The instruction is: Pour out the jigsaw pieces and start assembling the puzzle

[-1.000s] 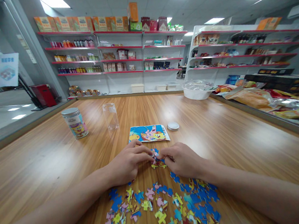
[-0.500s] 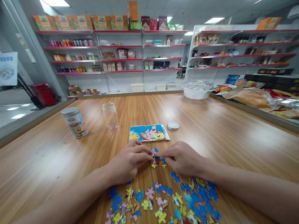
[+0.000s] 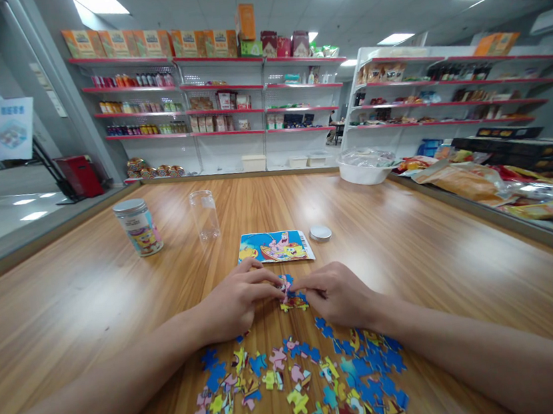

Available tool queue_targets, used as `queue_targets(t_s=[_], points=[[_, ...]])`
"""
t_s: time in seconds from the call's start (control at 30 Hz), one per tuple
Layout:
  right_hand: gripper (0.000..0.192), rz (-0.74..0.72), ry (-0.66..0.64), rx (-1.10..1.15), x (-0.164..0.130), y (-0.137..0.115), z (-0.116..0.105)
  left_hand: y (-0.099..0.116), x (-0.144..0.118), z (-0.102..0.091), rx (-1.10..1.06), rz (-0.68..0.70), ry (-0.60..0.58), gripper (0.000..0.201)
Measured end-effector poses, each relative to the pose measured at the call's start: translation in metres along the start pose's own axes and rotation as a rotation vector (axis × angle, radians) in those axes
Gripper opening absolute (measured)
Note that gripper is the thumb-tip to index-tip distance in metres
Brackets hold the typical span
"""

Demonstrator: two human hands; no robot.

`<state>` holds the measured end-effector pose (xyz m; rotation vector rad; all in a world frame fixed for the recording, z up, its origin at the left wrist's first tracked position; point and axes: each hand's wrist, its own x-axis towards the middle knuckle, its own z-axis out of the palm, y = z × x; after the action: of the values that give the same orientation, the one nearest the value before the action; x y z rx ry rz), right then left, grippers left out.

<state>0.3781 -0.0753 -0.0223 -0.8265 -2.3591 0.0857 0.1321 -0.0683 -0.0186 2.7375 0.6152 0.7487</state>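
A small joined patch of jigsaw puzzle pieces lies flat on the wooden table between my two hands. My left hand grips its left edge with the fingertips. From the other side, my right hand presses the patch with its index finger, the other fingers curled under; its thumb is mostly hidden. Closer to me, many loose jigsaw pieces in blue, yellow and pink are spread between my forearms. Just beyond my hands is a picture card with cartoon figures, and a round silver lid lies to its right.
At the left stand a printed can with a silver lid and a clear plastic jar. A white bowl is at the far right edge. Packaged snacks fill a neighbouring surface. Stocked shelves line the back.
My right index fingertip has shifted very slightly to the right on the joined patch. My left hand and the other things look the same.
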Motion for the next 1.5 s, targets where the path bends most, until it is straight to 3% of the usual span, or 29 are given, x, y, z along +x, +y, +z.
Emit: queue_targets(t_s=[0.5, 0.97, 1.13, 1.5], points=[[0.034, 0.04, -0.055, 0.035, 0.0032, -0.0035, -0.0043, -0.002, -0.0007, 0.0002, 0.003, 0.007, -0.004, 0.056], [0.032, 0.024, -0.02, 0.034, -0.0004, -0.0014, -0.0005, -0.0022, -0.0018, 0.0004, 0.001, -0.012, -0.018, 0.061], [0.03, 0.094, 0.015, 0.034, 0.0001, 0.0003, -0.0008, -0.0042, -0.0018, 0.0009, 0.0, -0.017, -0.023, 0.063], [0.031, 0.161, -0.056, 0.031, 0.0006, -0.001, -0.0017, -0.0034, -0.0017, -0.0005, 0.01, -0.019, -0.028, 0.062]])
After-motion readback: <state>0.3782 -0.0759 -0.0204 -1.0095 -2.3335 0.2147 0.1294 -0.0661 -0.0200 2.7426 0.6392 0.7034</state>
